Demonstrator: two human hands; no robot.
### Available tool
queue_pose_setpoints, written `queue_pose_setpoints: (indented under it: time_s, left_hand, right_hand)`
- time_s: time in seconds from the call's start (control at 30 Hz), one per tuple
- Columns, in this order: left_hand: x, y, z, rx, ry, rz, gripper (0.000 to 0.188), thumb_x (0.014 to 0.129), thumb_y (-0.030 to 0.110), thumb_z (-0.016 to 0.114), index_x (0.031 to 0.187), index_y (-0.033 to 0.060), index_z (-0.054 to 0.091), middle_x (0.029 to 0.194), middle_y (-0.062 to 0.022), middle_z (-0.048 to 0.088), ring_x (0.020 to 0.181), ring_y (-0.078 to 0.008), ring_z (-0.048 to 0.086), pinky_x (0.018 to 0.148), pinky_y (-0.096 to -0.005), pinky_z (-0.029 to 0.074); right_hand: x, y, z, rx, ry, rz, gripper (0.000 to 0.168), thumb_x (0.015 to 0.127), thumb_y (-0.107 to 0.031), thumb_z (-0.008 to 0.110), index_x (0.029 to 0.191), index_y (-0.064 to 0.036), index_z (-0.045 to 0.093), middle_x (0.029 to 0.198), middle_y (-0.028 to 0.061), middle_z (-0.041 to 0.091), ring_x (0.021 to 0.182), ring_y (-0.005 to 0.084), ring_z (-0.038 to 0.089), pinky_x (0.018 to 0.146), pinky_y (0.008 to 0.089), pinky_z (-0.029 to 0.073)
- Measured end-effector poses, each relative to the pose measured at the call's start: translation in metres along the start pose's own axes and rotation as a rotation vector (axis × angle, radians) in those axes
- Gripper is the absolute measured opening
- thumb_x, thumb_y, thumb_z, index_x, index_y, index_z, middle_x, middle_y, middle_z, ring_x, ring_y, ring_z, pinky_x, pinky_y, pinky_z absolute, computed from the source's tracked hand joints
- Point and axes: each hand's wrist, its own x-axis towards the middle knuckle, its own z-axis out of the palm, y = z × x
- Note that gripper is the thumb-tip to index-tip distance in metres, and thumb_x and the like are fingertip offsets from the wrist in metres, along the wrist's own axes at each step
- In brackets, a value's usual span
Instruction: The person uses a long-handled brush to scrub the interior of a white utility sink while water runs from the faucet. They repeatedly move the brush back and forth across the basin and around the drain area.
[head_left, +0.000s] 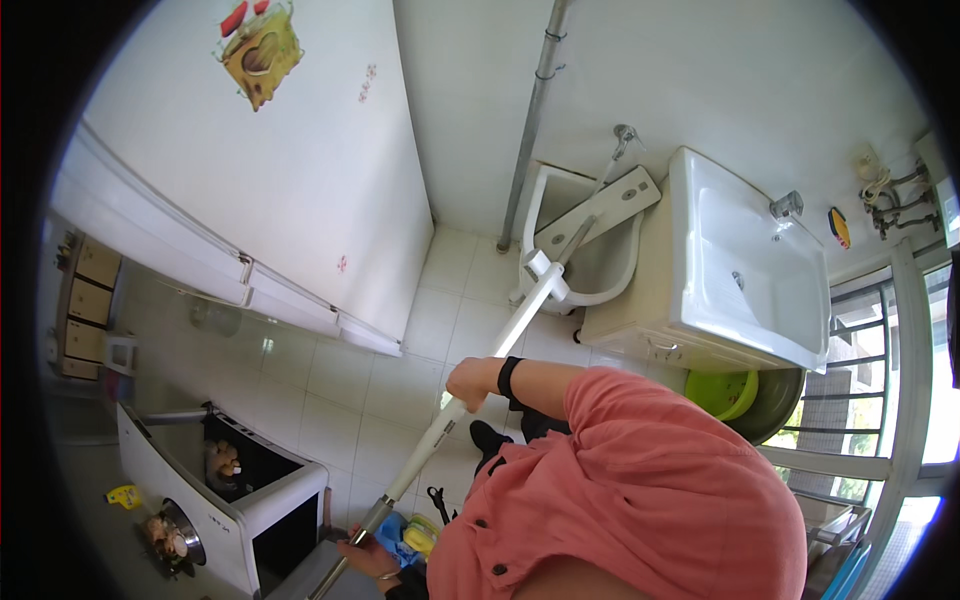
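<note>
A white flat mop runs diagonally across the view, its long pole (517, 322) sloping up to a flat mop head (626, 193). The head lies tilted across a white ceramic mop basin (634, 259). Above it a metal wall tap (624, 135) lets down what looks like a thin stream of water. My right hand (469, 382), with a black wristband, is closed around the white part of the pole. Lower down, my left hand (367, 556) holds the silver metal section near the pole's other end; its fingers are partly hidden.
A ceramic washbasin (750, 255) on a cabinet adjoins the mop basin, with a green plastic basin (724, 394) below. A grey pipe (534, 127) climbs the wall. A tall white refrigerator (300, 165) stands left. At lower left is a white cabinet (187, 517) near a metal bowl (184, 529).
</note>
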Motion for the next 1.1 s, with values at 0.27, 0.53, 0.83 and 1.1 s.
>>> queue_pose_setpoints:
  time_s: [0.27,0.53,0.83,1.1]
  left_hand:
    - [0.034,0.152,-0.005,-0.800,0.476,-0.633,0.025,0.086,0.024,0.045,0.080,0.0004,0.048,0.072,-0.0090,0.054,0.070,-0.0202,0.056,0.068,-0.0299,0.048]
    - [0.023,0.143,-0.010,-0.804,0.518,-0.582,0.025,0.081,0.025,0.052,0.084,-0.0004,0.049,0.073,-0.0074,0.053,0.072,-0.0219,0.054,0.069,-0.0317,0.047]
    - [0.012,0.090,-0.062,-0.427,0.859,-0.644,0.025,0.078,0.022,0.050,0.074,-0.0028,0.052,0.071,-0.0117,0.056,0.063,-0.0212,0.053,0.061,-0.0328,0.044]
    - [0.038,0.131,-0.108,-0.220,1.042,-0.627,0.025,0.074,0.017,0.051,0.065,-0.0063,0.052,0.067,-0.0108,0.055,0.061,-0.0203,0.052,0.059,-0.0334,0.043]
  right_hand:
    - [-0.039,-0.011,-0.022,-0.214,0.042,-0.258,0.032,0.059,-0.029,0.065,0.081,-0.006,0.062,0.073,0.0117,0.059,0.073,0.0292,0.058,0.063,0.0384,0.046]
    - [-0.133,0.096,-0.077,0.120,0.947,0.273,0.021,0.076,-0.031,0.053,0.083,-0.012,0.059,0.078,0.0067,0.060,0.070,0.0267,0.058,0.061,0.0368,0.046]
    - [-0.212,0.238,-0.153,0.290,0.746,1.209,0.032,0.079,-0.014,0.048,0.108,0.000,0.049,0.119,0.0205,0.043,0.112,0.0360,0.038,0.088,0.0413,0.040]
    - [-0.244,0.262,-0.159,0.052,0.554,1.383,0.038,0.075,-0.012,0.055,0.112,-0.004,0.049,0.121,0.0139,0.043,0.112,0.0313,0.038,0.090,0.0359,0.037]
